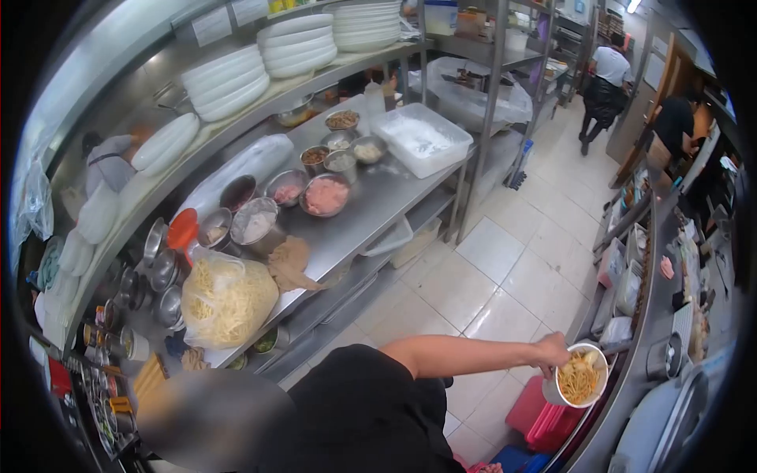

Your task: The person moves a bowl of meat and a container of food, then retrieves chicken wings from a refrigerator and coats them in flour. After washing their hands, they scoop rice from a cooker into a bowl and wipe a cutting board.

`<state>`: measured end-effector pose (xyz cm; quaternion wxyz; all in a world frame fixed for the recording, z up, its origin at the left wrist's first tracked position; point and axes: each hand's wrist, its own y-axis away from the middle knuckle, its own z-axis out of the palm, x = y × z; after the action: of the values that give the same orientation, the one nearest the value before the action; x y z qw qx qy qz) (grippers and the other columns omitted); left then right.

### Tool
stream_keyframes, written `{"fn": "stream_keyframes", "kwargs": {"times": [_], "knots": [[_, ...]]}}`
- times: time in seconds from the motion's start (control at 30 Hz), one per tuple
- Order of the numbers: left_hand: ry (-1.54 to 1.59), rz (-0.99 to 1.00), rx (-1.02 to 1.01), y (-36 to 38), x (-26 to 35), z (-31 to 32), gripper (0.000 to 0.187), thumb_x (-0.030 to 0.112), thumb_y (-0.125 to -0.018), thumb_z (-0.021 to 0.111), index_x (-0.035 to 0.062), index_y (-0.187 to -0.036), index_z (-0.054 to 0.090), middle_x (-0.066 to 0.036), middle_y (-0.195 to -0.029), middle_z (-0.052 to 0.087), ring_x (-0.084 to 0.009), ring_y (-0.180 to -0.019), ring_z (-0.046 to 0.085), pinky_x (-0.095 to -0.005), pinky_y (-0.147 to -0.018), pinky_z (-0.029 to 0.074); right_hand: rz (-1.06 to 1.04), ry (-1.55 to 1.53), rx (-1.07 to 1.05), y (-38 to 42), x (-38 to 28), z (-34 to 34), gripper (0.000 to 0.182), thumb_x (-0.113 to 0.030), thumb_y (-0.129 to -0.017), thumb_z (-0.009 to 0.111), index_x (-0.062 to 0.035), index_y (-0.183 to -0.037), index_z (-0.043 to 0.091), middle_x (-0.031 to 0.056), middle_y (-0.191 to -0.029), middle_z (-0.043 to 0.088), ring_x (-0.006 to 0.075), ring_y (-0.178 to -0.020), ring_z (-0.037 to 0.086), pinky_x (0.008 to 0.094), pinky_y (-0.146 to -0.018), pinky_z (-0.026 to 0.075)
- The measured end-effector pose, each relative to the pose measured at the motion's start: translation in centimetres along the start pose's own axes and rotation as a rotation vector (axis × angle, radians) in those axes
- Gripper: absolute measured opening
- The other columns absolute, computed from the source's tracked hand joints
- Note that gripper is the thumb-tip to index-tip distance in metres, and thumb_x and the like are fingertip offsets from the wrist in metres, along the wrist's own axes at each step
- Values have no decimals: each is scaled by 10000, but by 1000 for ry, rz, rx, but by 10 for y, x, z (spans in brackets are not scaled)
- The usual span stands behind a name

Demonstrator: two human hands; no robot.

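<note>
Neither my left hand nor my right hand can be made out in the head view. Close in front of me, a co-worker in a black shirt [359, 418] leans across the lower part of the view, the head blurred. This person's bare arm [465, 359] stretches to the right. Their hand [550, 351] grips the rim of a white bowl [553, 389]. Noodles [578, 381] with paler pieces fill the bowl, which is tilted towards me over the edge of the right counter. A pinkish shape at the bottom edge is too cut off to identify.
A steel worktable [378, 201] on the left carries metal bowls, a clear bag of noodles [229, 299] and a white powder tub [422, 140]. Plate stacks [298, 46] line the shelf above. Red bins [544, 414] stand below the right counter. Another person [609, 71] is down the tiled aisle.
</note>
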<state>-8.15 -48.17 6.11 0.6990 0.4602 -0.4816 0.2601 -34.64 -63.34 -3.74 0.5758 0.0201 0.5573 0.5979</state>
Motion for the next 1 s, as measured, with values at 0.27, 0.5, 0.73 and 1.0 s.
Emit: {"fn": "stream_keyframes", "kwargs": {"times": [0.27, 0.5, 0.73, 1.0], "knots": [[-24, -29, 168, -48, 6, -17, 258, 35, -693, 546, -218, -735, 523, -256, -682, 586, -295, -512, 624, -348, -398, 524, -5, 158, -80, -60, -43, 44, 374, -230, -863, 500, 30, -1131, 497, 134, -1030, 560, 258, -1008, 503, 394, -924, 365], [-105, -96, 251, -90, -13, -55, 331, 104, -675, 610, -169, -838, 516, -222, -711, 602, -283, -489, 619, -349, -364, 507, -139, 249, -145, -88, -54, 46, 353, -218, -869, 480, 30, -1118, 503, 136, -1010, 568, 247, -1005, 506, 405, -910, 375], [-1132, 267, -211, -195, -48, -37, 379, 516, -581, 704, 169, -728, 666, -80, -691, 635, -288, -598, 597, -405, -551, 443, -92, -583, 94, -68, -34, 44, 138, -123, -847, 522, -31, -947, 547, 73, -747, 578, 168, -670, 546, 254, -623, 463], [-62, -63, -350, -245, 26, 136, 301, 28, -734, 566, -201, -917, 500, -252, -884, 582, -317, -732, 625, -373, -636, 581, -391, -875, 543, 45, 40, 19, 205, -163, -843, 502, -41, -1003, 536, 89, -780, 579, 183, -688, 551, 280, -612, 464]]}}
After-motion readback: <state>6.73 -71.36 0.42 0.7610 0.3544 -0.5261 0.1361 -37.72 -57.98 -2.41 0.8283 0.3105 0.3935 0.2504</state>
